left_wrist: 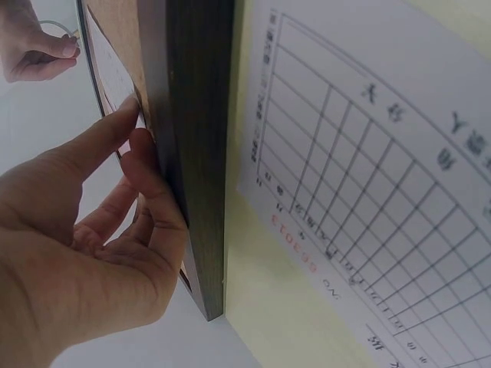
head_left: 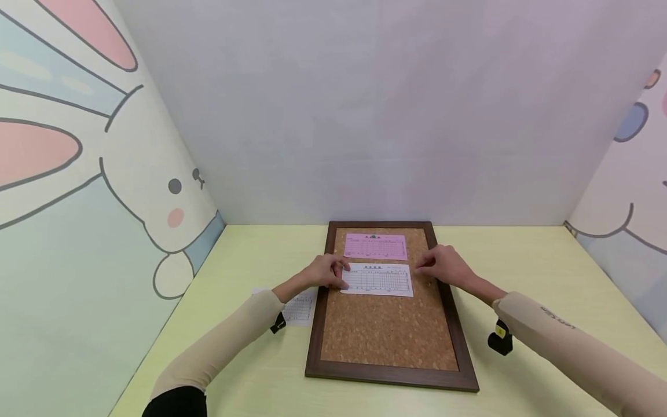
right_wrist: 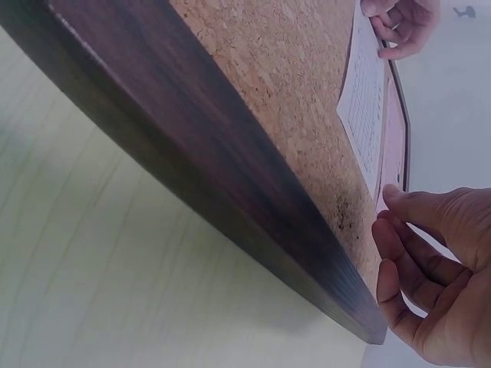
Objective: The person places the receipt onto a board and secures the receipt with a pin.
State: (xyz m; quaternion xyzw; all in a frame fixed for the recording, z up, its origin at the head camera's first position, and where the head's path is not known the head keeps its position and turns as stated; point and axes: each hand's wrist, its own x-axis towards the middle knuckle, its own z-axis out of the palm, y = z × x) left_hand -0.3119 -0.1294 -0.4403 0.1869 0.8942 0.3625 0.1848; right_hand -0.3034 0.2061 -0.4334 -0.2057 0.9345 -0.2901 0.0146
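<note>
A cork board [head_left: 385, 330] in a dark wooden frame [head_left: 391, 375] lies flat on the table. A pink printed sheet [head_left: 375, 247] lies across its top. Just below it is a white sheet with a table [head_left: 379, 281]. My left hand [head_left: 327, 271] rests at this sheet's left edge with fairly straight fingers. In the left wrist view the fingertips [left_wrist: 130, 107] touch the paper beside the frame [left_wrist: 196, 153]. My right hand [head_left: 443, 263] hovers by the sheet's upper right corner. Its fingers [right_wrist: 391, 253] are loosely curved, with nothing visible in them.
A second white sheet with a table [head_left: 299, 307] lies on the yellow-green table [head_left: 521, 260] left of the board. Walls with cartoon rabbits [head_left: 78, 202] close in the left and right sides, and a plain grey wall [head_left: 365, 116] stands behind.
</note>
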